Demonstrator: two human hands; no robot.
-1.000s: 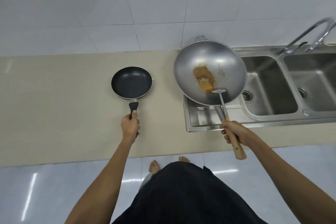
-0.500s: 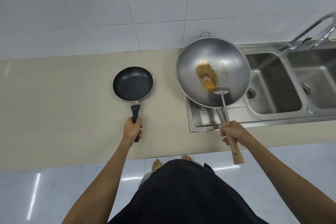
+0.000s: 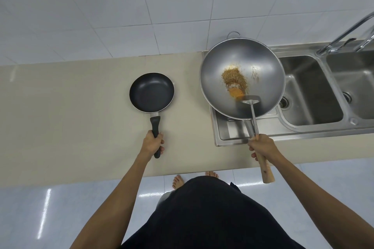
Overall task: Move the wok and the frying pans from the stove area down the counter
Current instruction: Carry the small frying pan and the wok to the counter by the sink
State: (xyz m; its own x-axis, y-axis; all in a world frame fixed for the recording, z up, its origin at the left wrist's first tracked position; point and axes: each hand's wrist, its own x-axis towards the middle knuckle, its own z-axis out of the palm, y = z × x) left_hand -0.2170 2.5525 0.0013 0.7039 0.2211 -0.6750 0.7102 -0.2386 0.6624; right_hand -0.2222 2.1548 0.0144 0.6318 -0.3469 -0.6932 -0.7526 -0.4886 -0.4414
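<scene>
Holding both pans at once, the person has the left hand (image 3: 152, 143) clenched around the black handle of the small frying pan (image 3: 151, 92), and the right hand (image 3: 262, 146) clenched on the wooden handle of the wok (image 3: 241, 81), apparently together with the metal shaft of a spatula (image 3: 250, 100) whose blade lies inside the bowl. Compared with a second ago, little has shifted: the left hand has slid back toward the butt of the pan handle, so more of the handle shows between hand and pan, while the pan sits at the same spot mid-worktop (image 3: 70, 117), between its back and front edges. The wok stays over the drainboard at the left end of the sink (image 3: 309, 91), its rim just overlapping the worktop's edge there. That suggests both pieces are at or near their set-down places and the move for these two is close to done, though I cannot tell whether the wok rests on the drainboard or hangs just above it, since its underside is hidden. The browned residue in the wok (image 3: 234, 81) is slightly blurred. No stove shows, any second frying pan is out of view, and the faucet (image 3: 344, 34) is cut off at the right border.
</scene>
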